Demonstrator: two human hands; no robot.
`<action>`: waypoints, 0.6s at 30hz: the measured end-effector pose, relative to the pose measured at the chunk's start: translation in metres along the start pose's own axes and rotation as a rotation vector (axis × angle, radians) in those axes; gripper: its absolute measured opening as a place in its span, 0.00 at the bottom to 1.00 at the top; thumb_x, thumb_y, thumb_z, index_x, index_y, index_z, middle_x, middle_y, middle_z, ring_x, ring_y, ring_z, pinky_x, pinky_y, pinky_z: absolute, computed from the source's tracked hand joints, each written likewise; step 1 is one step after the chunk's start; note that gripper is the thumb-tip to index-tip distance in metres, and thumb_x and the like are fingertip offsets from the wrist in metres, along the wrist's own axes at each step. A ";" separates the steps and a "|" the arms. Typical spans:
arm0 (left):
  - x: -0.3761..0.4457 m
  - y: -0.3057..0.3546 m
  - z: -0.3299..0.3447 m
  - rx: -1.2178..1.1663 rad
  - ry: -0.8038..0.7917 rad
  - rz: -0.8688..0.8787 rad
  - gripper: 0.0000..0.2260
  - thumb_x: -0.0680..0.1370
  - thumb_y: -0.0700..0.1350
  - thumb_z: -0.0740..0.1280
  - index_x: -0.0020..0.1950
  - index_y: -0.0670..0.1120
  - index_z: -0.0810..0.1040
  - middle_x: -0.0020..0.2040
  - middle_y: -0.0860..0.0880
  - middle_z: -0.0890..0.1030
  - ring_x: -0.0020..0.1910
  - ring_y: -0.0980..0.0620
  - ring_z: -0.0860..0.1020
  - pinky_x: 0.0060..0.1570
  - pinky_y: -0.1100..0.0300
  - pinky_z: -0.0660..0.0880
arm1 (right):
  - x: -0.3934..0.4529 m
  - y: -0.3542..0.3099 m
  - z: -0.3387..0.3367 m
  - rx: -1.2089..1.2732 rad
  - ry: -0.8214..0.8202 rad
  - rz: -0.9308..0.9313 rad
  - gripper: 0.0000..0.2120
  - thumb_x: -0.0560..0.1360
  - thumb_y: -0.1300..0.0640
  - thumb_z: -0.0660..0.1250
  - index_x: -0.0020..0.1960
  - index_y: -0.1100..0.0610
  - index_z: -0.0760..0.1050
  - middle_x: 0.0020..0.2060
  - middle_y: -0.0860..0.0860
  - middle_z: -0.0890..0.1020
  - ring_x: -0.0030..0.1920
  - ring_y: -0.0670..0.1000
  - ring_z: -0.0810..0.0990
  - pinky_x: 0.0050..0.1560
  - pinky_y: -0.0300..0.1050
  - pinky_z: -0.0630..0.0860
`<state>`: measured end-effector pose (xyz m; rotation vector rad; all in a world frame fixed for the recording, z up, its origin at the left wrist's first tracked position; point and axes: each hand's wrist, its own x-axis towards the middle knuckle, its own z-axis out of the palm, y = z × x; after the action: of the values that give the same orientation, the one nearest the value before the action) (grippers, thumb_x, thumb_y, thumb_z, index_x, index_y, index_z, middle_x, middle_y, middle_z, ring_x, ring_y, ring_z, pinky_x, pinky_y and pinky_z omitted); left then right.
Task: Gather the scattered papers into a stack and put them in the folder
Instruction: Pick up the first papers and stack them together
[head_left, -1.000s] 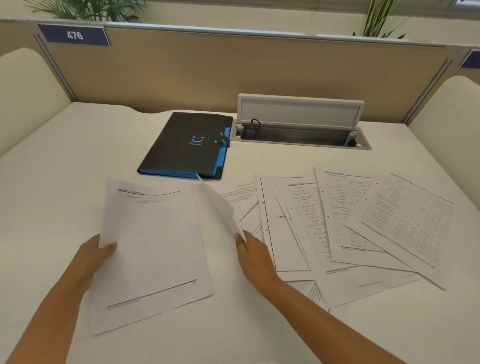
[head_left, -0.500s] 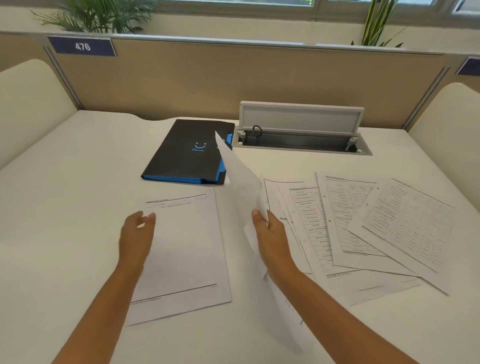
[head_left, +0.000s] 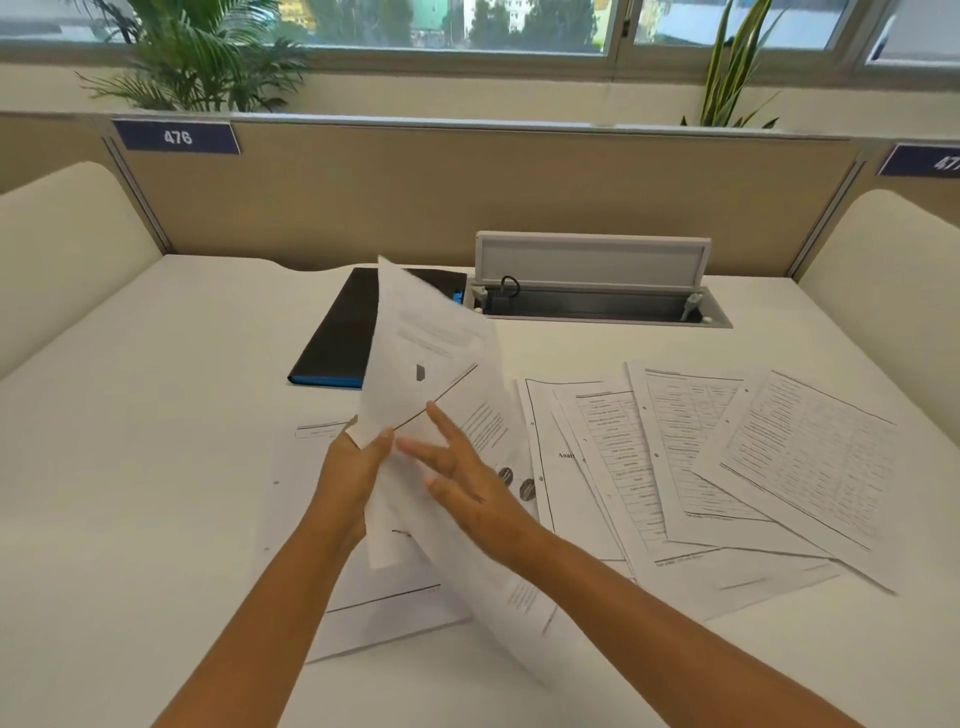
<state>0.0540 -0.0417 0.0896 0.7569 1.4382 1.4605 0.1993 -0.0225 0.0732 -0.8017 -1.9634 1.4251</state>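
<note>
A black folder with a blue edge (head_left: 337, 343) lies shut at the back middle of the white desk (head_left: 130, 441). My left hand (head_left: 358, 467) is shut on the lower corner of a printed sheet (head_left: 421, 353), which stands up and hides part of the folder. My right hand (head_left: 462, 488) has its fingers spread apart and rests against another sheet (head_left: 488, 426) just right of the raised one. One sheet (head_left: 306, 519) lies flat below both hands. Several printed papers (head_left: 779, 467) fan out, overlapping, on the right half of the desk.
An open cable box with a raised grey lid (head_left: 592, 260) sits behind the papers, right of the folder. A beige partition (head_left: 467, 197) closes the back of the desk, with curved cream side panels (head_left: 62, 249) on both sides.
The sheet my right hand held upright has passed to my left hand, which rose from the flat sheet. My right hand let go and spread its fingers. The camera tilted up.
</note>
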 end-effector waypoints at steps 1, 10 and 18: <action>0.003 0.002 -0.004 0.017 -0.006 0.040 0.12 0.76 0.44 0.63 0.60 0.49 0.73 0.53 0.45 0.80 0.47 0.45 0.81 0.42 0.52 0.79 | 0.000 -0.001 -0.008 0.013 0.084 -0.006 0.25 0.76 0.48 0.57 0.72 0.42 0.56 0.61 0.24 0.67 0.64 0.29 0.64 0.60 0.26 0.64; 0.024 0.054 -0.020 -0.002 -0.098 0.275 0.10 0.70 0.55 0.66 0.51 0.58 0.78 0.44 0.56 0.85 0.43 0.53 0.83 0.34 0.62 0.79 | 0.006 0.006 -0.093 -0.164 0.530 0.171 0.37 0.69 0.45 0.69 0.72 0.46 0.55 0.73 0.48 0.63 0.70 0.49 0.64 0.66 0.52 0.63; 0.018 0.072 0.028 -0.120 -0.077 0.419 0.16 0.79 0.49 0.59 0.64 0.44 0.72 0.51 0.50 0.81 0.51 0.49 0.80 0.47 0.55 0.80 | 0.006 -0.014 -0.105 0.185 0.578 0.014 0.05 0.74 0.56 0.67 0.48 0.49 0.78 0.46 0.49 0.84 0.47 0.51 0.84 0.49 0.55 0.81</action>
<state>0.0588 -0.0063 0.1601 1.0708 1.1653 1.7927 0.2715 0.0428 0.1151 -1.0059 -1.3710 1.1877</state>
